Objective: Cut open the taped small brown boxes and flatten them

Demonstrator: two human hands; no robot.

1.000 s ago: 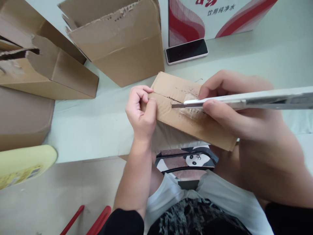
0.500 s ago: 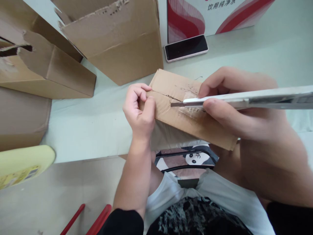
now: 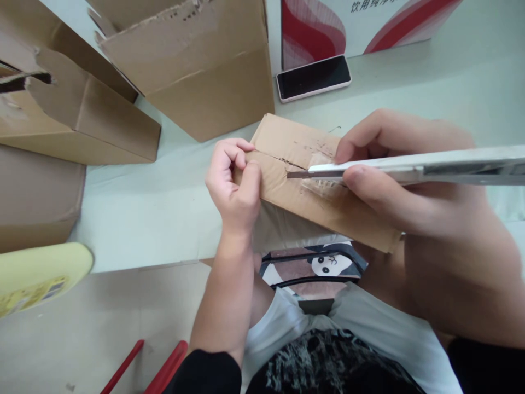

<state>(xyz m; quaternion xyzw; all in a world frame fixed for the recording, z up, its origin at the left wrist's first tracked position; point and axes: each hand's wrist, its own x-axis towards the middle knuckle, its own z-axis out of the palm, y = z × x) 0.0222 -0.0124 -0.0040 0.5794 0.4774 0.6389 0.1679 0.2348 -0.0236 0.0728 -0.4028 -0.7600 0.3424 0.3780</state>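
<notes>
A small brown cardboard box [image 3: 283,191] lies at a slant at the front of the table, a dark seam and a patch of torn tape on its upper face. My left hand [image 3: 234,178] is closed round the box's left end, thumb on top. Between thumb and fingers, my right hand [image 3: 381,164] pinches a utility knife [image 3: 394,168] with a light, long handle. The knife's dark blade [image 3: 298,174] points left over the box, just below the seam. Whether the blade touches the cardboard I cannot tell.
Behind the box lies a phone [image 3: 314,79], in front of a red and white carton [image 3: 314,33]. Larger cardboard boxes [image 3: 213,93] stand at the back and left. A yellow-green object [image 3: 49,268] juts in at left. Below the table edge is a panda-print bag [image 3: 328,268].
My right hand and the utility knife have shifted very slightly to the right. My left hand and the box look almost the same.
</notes>
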